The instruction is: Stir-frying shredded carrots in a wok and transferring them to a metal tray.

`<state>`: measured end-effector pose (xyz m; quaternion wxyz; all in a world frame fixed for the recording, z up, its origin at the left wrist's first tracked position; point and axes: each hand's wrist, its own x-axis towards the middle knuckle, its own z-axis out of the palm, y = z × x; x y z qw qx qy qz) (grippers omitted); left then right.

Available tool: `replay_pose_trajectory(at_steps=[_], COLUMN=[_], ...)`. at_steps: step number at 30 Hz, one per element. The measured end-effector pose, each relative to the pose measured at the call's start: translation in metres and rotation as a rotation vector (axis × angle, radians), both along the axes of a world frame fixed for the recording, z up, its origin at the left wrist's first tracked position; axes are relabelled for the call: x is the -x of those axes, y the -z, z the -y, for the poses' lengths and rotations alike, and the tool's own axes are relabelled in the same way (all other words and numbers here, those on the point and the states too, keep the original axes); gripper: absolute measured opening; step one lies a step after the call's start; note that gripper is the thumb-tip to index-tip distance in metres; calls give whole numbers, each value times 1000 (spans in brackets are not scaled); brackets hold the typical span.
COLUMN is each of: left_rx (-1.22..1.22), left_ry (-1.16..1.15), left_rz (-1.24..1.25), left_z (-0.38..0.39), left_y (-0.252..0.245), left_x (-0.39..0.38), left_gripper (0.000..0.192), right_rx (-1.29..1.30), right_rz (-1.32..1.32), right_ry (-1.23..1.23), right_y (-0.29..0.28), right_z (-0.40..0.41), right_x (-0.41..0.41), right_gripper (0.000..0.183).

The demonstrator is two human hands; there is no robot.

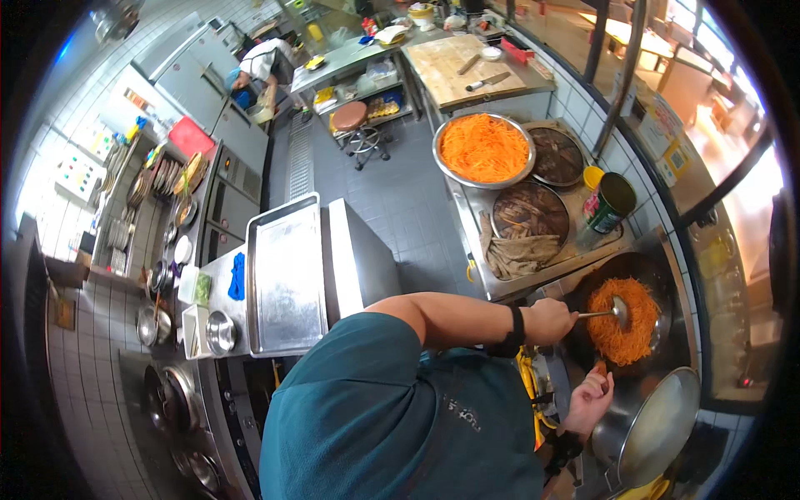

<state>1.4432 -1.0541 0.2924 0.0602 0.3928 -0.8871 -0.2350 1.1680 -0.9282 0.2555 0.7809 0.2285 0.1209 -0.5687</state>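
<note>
My left hand (550, 320) grips the handle of a metal ladle (619, 312). The ladle's bowl rests on shredded carrot (625, 340) in a dark wok (578, 300). My right hand (589, 400), lower in the view, has its fingers closed round a short brown wok handle (600, 367) at the near rim. Both my wrists bear black bands. A large steel bowl (437, 153) heaped with shredded carrot (484, 150) stands above and left of the wok. A pale, round-topped metal vessel (662, 431) is close below the wok.
Two round pans with brown contents (531, 212), a folded cloth (522, 253) and an open can (615, 197) sit beside the wok. Two knives lie on a wooden board (437, 75). An empty tray (287, 281) is on the left. A co-worker (259, 65) bends near the fridges; a stool (350, 117) stands farther off.
</note>
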Motion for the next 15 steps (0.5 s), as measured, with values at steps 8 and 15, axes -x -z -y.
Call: replay_pose_trajectory(at_steps=[8,15], left_rx=[-73,170], left_ry=[15,6], left_rz=[-33,-305], left_z=[4,1], left_y=[4,16], left_x=[-16,-51], left_gripper=[65,72], right_rx=[-130,7], right_rz=[8,-127], right_ry=[25,94], right_y=[-5,-38], right_z=[7,6], right_x=[1,-40], right_gripper=[37,25])
